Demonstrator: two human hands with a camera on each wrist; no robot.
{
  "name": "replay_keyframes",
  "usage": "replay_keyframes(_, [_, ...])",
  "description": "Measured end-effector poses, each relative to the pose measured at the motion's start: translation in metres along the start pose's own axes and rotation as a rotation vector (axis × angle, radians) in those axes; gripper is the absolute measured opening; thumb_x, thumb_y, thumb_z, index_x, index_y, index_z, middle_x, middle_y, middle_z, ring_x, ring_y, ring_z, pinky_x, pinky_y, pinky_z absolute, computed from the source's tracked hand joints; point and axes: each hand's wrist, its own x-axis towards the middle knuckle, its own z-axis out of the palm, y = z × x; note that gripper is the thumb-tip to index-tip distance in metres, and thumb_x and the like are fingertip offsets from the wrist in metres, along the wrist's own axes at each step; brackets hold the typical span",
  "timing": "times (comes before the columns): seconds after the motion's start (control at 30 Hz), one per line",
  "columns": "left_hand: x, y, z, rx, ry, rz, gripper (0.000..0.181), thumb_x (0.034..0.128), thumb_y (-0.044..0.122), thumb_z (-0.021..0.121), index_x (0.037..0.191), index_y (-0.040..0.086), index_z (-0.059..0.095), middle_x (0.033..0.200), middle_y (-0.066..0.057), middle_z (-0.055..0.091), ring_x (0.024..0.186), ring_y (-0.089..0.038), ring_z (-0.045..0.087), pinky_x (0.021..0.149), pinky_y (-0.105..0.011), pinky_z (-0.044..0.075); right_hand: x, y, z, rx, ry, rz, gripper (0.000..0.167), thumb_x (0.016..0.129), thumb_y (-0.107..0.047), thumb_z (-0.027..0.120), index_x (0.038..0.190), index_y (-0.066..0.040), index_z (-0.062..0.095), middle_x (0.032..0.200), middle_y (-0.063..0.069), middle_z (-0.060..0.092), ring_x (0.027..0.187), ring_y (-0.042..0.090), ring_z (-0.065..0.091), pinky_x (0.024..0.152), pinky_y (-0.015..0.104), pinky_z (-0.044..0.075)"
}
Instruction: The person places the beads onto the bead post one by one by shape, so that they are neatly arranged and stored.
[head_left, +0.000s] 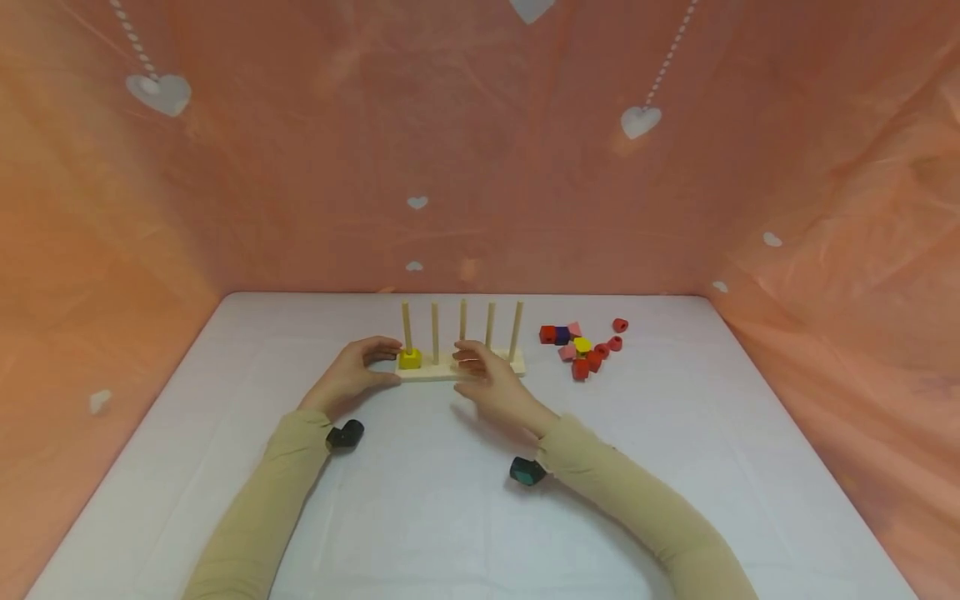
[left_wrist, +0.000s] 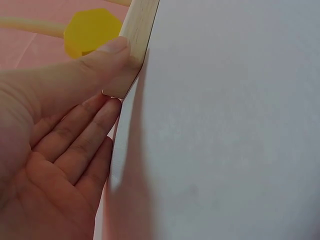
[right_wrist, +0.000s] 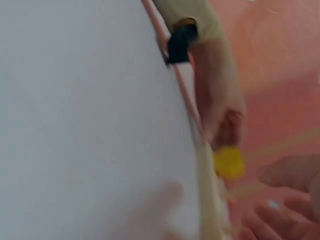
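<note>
A wooden base (head_left: 435, 373) with several upright pegs stands on the table, a yellow block (head_left: 410, 359) round its leftmost peg. At the base's left end is my left hand (head_left: 351, 372); in the left wrist view that hand (left_wrist: 65, 115) has its thumb on the base (left_wrist: 135, 40) beside the yellow block (left_wrist: 92, 32), the fingers at the end edge. My right hand (head_left: 498, 387) hovers at the front of the base near the middle pegs, fingers apart, nothing seen between them. The right wrist view shows this hand (right_wrist: 290, 200) blurred, near the yellow block (right_wrist: 229, 162).
Right of the base lies a loose group of small blocks: red ones (head_left: 581, 369), a dark blue one (head_left: 562, 335), a yellow one (head_left: 582, 345) and pink ones (head_left: 567, 353). The white table (head_left: 420, 517) meets an orange-pink cloth (head_left: 480, 167) behind.
</note>
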Motion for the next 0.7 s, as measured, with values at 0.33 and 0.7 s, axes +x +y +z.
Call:
replay_keyframes(0.33, [0.0, 0.0, -0.002, 0.003, -0.01, -0.021, 0.058, 0.0773, 0.003, 0.078, 0.129, 0.0, 0.053, 0.125, -0.016, 0.058, 0.121, -0.031, 0.05, 0.106, -0.045, 0.034, -0.037, 0.011, -0.085, -0.164, 0.151, -0.017, 0.041, 0.085, 0.003, 0.069, 0.123, 0.005, 0.055, 0.116, 0.022, 0.06, 0.106, 0.037, 0.058, 0.093, 0.05, 0.046])
replay_keyframes(0.7, [0.001, -0.002, -0.004, -0.005, -0.015, -0.052, 0.059, 0.0768, 0.007, 0.08, 0.129, 0.004, 0.053, 0.127, -0.012, 0.058, 0.122, -0.028, 0.049, 0.107, -0.043, 0.034, -0.071, 0.023, -0.138, -0.357, 0.223, 0.174, 0.042, 0.085, 0.003, 0.068, 0.125, 0.001, 0.054, 0.118, 0.02, 0.06, 0.102, 0.036, 0.058, 0.088, 0.05, 0.05])
